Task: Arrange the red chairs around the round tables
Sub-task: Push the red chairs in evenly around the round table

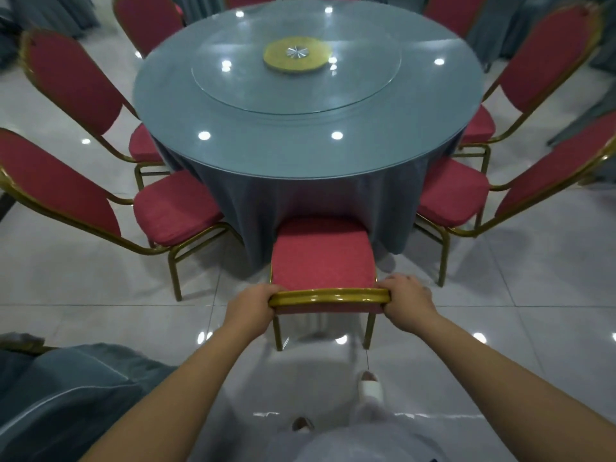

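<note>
Red chair (321, 261) is gripped at its gold top rail by both hands, left hand (251, 306) and right hand (408, 303) curled closed round the ends; beyond them, its seat is tucked against the draped round tabletop (306, 105).

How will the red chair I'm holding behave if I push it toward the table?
The red chair probably slides easily: the tiled floor looks glossy. Its metal frame looks rigid. With both hands high on the backrest, it might tip if a leg catches.

A glass turntable (233, 85) with gold hub (296, 55); glossy tiled floor (533, 278).
</note>
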`<state>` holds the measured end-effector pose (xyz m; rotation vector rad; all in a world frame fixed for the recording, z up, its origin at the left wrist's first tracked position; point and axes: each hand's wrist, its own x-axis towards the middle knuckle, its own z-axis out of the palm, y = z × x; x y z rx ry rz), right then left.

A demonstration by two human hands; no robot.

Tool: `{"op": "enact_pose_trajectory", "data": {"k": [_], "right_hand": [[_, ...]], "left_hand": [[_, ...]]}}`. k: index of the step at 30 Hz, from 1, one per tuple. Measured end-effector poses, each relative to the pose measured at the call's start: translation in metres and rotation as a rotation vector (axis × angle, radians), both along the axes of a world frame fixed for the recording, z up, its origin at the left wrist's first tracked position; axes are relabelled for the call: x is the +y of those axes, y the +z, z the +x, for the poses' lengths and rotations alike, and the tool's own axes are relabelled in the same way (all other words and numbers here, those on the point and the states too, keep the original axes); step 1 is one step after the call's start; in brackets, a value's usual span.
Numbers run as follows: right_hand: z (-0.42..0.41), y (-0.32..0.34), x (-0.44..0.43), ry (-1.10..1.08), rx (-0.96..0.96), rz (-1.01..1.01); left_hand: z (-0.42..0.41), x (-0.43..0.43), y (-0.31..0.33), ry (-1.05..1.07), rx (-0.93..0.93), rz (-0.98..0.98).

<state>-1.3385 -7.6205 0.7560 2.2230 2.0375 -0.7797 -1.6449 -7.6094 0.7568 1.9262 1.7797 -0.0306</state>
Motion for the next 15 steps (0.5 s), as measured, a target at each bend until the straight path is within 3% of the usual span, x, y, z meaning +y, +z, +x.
{"op": "enact_pose_trajectory", "data": {"k": [6,15], "right_hand": [[-0.023,0.017,0.064,-0.137,-0.013,0.002],[-0.015,0.014,0.076,-0.108,-0.025,-0.05]], "left_hand": [[0.012,0.063,0.019,0.116,0.042,0.019],[0.018,0.071,0.013,0.164,0.026,0.006]]}}
